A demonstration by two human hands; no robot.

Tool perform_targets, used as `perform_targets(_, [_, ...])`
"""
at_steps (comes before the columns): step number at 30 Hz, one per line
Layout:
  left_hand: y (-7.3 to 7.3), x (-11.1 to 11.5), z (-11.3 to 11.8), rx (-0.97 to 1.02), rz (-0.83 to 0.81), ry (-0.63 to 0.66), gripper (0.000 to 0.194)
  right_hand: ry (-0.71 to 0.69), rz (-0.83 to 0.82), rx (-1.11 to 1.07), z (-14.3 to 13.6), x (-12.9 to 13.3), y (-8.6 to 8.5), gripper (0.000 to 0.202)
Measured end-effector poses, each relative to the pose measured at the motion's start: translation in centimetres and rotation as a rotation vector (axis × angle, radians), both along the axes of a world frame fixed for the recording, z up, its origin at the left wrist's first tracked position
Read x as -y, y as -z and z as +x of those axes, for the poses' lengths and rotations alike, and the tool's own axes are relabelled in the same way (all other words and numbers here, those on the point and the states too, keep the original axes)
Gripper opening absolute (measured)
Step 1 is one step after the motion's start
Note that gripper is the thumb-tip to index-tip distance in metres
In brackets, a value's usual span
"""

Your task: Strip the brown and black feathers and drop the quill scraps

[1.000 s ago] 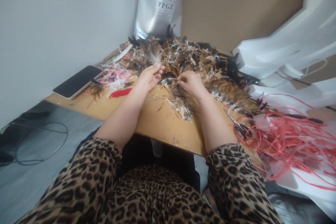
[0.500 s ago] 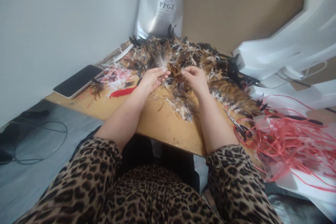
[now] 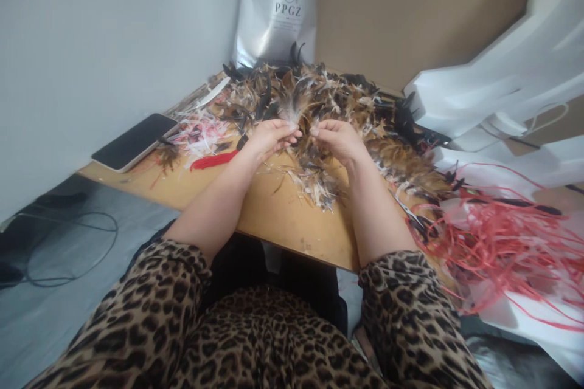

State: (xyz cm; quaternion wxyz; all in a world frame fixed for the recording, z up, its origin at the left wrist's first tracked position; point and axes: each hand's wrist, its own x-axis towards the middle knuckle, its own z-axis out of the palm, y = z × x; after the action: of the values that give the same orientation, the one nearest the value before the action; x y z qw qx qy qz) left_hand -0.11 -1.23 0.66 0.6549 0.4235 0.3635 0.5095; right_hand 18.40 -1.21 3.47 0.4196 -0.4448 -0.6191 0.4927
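Between the thumb and fingers of my left hand (image 3: 272, 136) is a small bunch of feathers (image 3: 292, 103), pale and fluffy at the base and brown toward the tips, pointing away from me. My right hand (image 3: 338, 138) is closed in a pinch just to the right of it; whatever its fingertips hold is too small to make out. A narrow gap separates the two hands. Beneath and behind them spreads a heap of loose brown, black and white feathers (image 3: 337, 94), and a smaller clump (image 3: 314, 188) lies nearer me on the wooden table (image 3: 292, 234).
On the left lie a phone (image 3: 135, 141), pink and white shreds (image 3: 204, 132) and a red tassel-like bundle (image 3: 213, 160). Scissors (image 3: 413, 214) and tangled red strips (image 3: 515, 249) are at right, below a white machine (image 3: 483, 97). A silver bag (image 3: 277, 18) stands at the back.
My left hand has shifted slightly right with the feathers, toward my right hand. The right hand has moved a little and stays pinched. The heap looks much the same.
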Motion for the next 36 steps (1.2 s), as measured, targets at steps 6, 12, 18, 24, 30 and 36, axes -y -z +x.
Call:
perform_targets(6, [-0.2,0.2,0.3,-0.096,0.106,-0.013,0.017,-0.068,0.163,0.43,0.0,0.3,0.0,0.016])
perform_targets(12, [-0.9,0.9,0.8,-0.303,0.208,-0.016,0.009,-0.094,0.318,0.735,-0.9,1.0,-0.2,0.005])
perform_targets(18, [-0.7,0.8,0.9,-0.387,0.237,0.033,0.006,-0.089,0.312,0.757,-0.8,0.9,-0.6,0.007])
perform_targets(24, [-0.5,0.7,0.9,-0.443,0.2,0.066,0.011,-0.07,0.219,0.585,0.1,0.2,-0.4,0.014])
perform_targets(30, [-0.3,0.7,0.7,-0.33,0.142,0.087,0.009,-0.042,0.203,0.37,0.4,-0.3,0.3,0.018])
perform_targets(36, [0.1,0.5,0.6,-0.227,0.017,0.135,0.009,-0.069,0.193,0.29,0.1,-0.3,0.4,0.016])
